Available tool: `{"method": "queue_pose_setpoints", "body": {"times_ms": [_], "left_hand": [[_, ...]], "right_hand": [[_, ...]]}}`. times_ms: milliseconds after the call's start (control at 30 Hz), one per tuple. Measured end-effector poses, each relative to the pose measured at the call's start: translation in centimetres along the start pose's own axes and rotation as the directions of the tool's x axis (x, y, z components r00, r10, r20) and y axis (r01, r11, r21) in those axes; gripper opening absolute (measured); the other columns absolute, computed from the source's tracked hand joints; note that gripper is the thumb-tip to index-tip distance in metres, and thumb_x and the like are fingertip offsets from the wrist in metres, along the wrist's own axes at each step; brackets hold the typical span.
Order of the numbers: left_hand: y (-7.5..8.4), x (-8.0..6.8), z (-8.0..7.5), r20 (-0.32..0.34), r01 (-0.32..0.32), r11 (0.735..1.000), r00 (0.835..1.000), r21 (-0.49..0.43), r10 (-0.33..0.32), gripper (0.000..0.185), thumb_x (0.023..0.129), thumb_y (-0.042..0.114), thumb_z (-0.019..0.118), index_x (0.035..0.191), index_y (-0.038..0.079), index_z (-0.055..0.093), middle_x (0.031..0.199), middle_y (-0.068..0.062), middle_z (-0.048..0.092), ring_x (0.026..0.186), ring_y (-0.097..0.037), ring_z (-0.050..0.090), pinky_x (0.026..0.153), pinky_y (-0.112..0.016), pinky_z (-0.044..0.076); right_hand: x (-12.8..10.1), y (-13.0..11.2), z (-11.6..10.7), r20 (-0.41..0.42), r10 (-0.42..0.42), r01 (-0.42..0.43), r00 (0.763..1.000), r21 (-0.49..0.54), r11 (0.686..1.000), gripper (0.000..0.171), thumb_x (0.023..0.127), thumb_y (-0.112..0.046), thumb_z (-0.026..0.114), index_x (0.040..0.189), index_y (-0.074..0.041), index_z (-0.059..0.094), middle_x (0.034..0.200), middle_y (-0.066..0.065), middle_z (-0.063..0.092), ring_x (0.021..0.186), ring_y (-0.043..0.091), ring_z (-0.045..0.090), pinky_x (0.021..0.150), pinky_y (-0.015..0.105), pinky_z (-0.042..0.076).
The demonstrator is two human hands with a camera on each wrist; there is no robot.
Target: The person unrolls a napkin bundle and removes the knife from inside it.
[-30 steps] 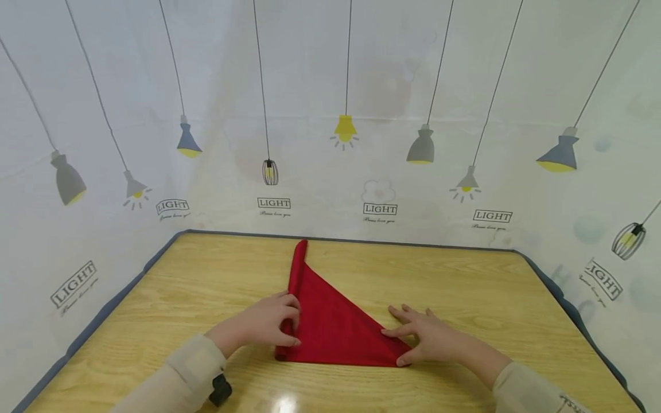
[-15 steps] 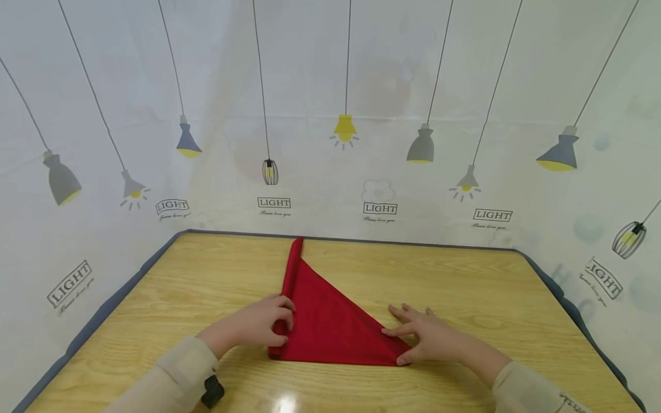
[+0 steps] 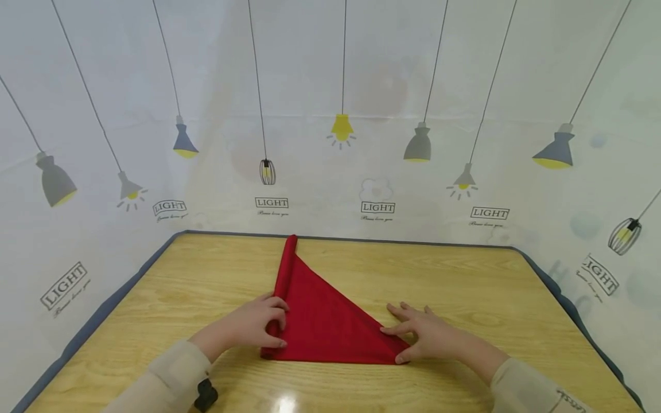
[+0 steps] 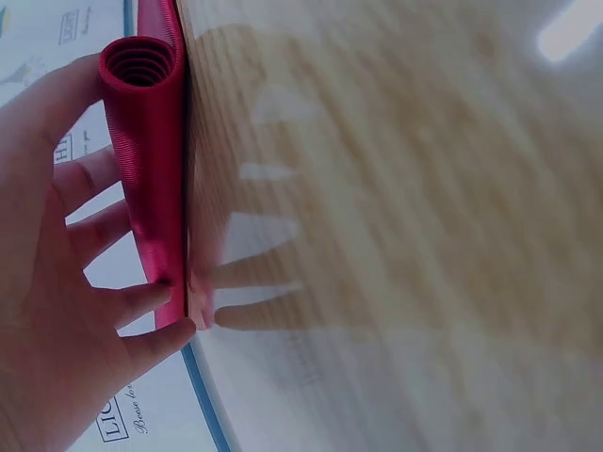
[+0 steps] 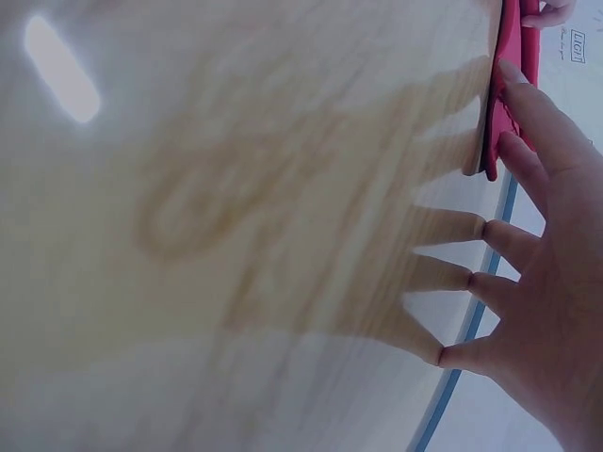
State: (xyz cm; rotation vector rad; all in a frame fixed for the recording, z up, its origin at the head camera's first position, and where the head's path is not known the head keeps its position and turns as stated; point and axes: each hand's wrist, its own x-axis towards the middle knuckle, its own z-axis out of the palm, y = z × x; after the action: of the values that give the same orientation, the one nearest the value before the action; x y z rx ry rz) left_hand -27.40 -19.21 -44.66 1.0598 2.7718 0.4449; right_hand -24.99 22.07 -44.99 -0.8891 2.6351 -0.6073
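- My left hand [image 3: 258,324] is curling its fingers [image 4: 141,297] round the rolled edge of the red cloth [image 3: 322,321], thumb on the near side, so the roll is sitting inside my grip.
- My right hand [image 3: 431,335] is lying flat with its fingers [image 5: 513,240] spread and straight; the thumb and first finger are pressing on the cloth's right corner, while the other fingertips are resting on the bare wooden table [image 3: 465,281].
- The cloth is showing as a plain, deep red triangle lying flat on the middle of the table, between my two hands, with a fine woven texture and no pattern.
- Its left side is wound into a tight tube; the left wrist view is looking straight into the tube's open end [image 4: 139,64], where the spiral layers are showing.
- The roll's long axis is running away from me, from my left hand toward the far table edge, leaning slightly right, and its far tip is pointing at the backdrop [image 3: 330,86] printed with hanging lamps.
- The triangle's near edge is running left to right, parallel to the table's front, ending in the sharp corner under my right hand.
- My left fingers are hiding part of the roll's near end.
- The right wrist view is blurring the tabletop, and only a thin sliver of cloth [image 5: 509,56] is showing there.
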Motion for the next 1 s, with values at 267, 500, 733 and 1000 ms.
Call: {"method": "queue_pose_setpoints", "body": {"times_ms": [267, 500, 733, 1000], "left_hand": [[0.0, -0.5, -0.4, 0.011, 0.014, 1.000, 1.000, -0.007, -0.014, 0.018, 0.082, 0.036, 0.076, 0.085, 0.025, 0.063, 0.130, -0.006, 0.054, 0.133, -0.047, 0.034, 0.105, -0.051, 0.038], [-0.1, -0.8, -0.9, 0.041, 0.000, 1.000, 0.999, -0.019, 0.001, 0.010, 0.083, 0.027, 0.072, 0.085, 0.025, 0.063, 0.132, -0.007, 0.054, 0.135, -0.046, 0.033, 0.105, -0.051, 0.038], [-0.3, -1.1, -0.9, 0.015, -0.047, 0.999, 0.999, -0.013, 0.047, 0.006, 0.084, 0.025, 0.069, 0.083, 0.025, 0.063, 0.127, -0.005, 0.054, 0.122, -0.031, 0.048, 0.097, -0.043, 0.045], [-0.8, -1.3, -1.0, 0.007, -0.057, 0.998, 0.998, -0.007, 0.057, 0.016, 0.081, 0.032, 0.076, 0.085, 0.024, 0.063, 0.119, 0.001, 0.054, 0.107, -0.018, 0.052, 0.090, -0.034, 0.048]], "right_hand": [[-0.1, -0.2, -0.1, 0.011, 0.003, -0.003, 1.000, 0.015, 1.000, 0.062, 0.080, -0.050, 0.075, 0.134, -0.024, 0.062, 0.157, 0.012, 0.026, 0.144, 0.043, 0.011, 0.103, 0.075, 0.002], [-0.1, -0.2, -0.1, 0.010, 0.003, -0.003, 1.000, 0.017, 1.000, 0.062, 0.080, -0.050, 0.075, 0.134, -0.023, 0.061, 0.157, 0.013, 0.026, 0.144, 0.043, 0.011, 0.103, 0.075, 0.001], [-0.1, -0.1, 0.0, 0.008, 0.002, -0.002, 1.000, 0.003, 1.000, 0.062, 0.080, -0.050, 0.075, 0.134, -0.023, 0.062, 0.157, 0.012, 0.026, 0.144, 0.043, 0.012, 0.103, 0.075, 0.003], [0.0, 0.0, 0.0, 0.006, 0.001, -0.001, 1.000, 0.003, 1.000, 0.062, 0.080, -0.052, 0.074, 0.134, -0.024, 0.061, 0.158, 0.011, 0.026, 0.144, 0.042, 0.011, 0.104, 0.074, 0.002]]}}
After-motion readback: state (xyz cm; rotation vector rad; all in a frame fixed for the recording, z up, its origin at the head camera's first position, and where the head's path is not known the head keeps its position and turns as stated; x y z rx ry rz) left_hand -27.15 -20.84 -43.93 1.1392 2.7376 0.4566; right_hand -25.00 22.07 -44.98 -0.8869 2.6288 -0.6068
